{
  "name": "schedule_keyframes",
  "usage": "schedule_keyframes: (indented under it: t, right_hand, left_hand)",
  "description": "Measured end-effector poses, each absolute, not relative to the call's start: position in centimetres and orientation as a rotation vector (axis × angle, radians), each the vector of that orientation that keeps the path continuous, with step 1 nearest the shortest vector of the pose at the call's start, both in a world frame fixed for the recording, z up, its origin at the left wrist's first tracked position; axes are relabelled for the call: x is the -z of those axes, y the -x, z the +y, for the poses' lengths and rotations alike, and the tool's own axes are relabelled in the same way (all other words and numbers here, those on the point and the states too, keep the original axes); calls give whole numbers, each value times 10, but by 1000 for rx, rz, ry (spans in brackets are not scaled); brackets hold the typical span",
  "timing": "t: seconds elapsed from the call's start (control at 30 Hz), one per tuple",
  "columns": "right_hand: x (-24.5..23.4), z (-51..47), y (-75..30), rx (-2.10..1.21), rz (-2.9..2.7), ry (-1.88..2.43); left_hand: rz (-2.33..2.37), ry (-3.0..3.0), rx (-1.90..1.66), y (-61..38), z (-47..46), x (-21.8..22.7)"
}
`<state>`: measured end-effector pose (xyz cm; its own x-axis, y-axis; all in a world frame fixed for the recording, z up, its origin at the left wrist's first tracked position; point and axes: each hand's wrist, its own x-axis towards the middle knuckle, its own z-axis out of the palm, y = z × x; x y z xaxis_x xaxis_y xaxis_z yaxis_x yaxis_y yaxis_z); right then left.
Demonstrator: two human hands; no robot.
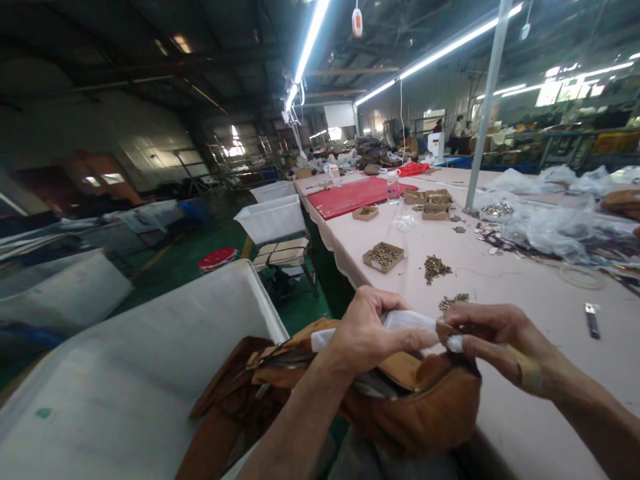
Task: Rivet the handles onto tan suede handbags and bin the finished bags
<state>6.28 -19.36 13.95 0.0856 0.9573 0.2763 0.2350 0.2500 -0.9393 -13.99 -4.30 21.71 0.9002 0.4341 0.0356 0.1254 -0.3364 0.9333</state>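
Note:
A brown suede-like bag lies across my lap at the table's edge, its zipped opening facing up. My left hand grips the bag's upper edge, thumb stretched along white sheet material at the opening. At the bag's right end, my right hand pinches a brown edge between thumb and fingers. Something white sits at the right thumb tip; whether it is a wrap or a held scrap I cannot tell. A tan band circles the base of that thumb. More brown material hangs over the bin's rim on the left.
On the pale table are a small box of metal fittings, loose fitting piles, a nail clipper and plastic bags. A metal pole rises there. A large white bin stands left; a red stool lies beyond.

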Motion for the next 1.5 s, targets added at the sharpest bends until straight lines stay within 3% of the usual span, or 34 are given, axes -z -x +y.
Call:
schedule_keyframes:
  t: [0.1,0.27,0.4,0.5,0.7,1.1,1.23,1.37,1.5]
  right_hand:
    - [-147,-203,-58,-878,-1514,1205]
    - [-171,-211,-49,-1280,-1539,931]
    - [-163,-209,-35,-1523,-1354,695]
    - [-137,-201,-30,-1628,-1177,692]
    - [-87,-177,-33,-1666,-1059,771]
    - [-20,-161,-51,-1850,-829,759]
    - [-13,-135,-90,-1629,-1110,1135]
    - [2,-82,-161,-706,-1384,1823]
    - [28,-27,-215,-393,-1392,1995]
  left_hand:
    - [421,-1827,-248,143,-40,-223]
    - [423,-1852,-186,167,-51,-265]
    - [490,-1896,-185,194,-50,-284]
    - [533,-1881,-124,199,-29,-258]
    - [451,-1707,31,182,5,-160]
    - [543,-1346,54,128,-9,-75]
    - [665,-1230,27,120,-2,-56]
    - [708,-1169,7,117,4,-48]
    - [755,-1137,-16,116,6,-41]
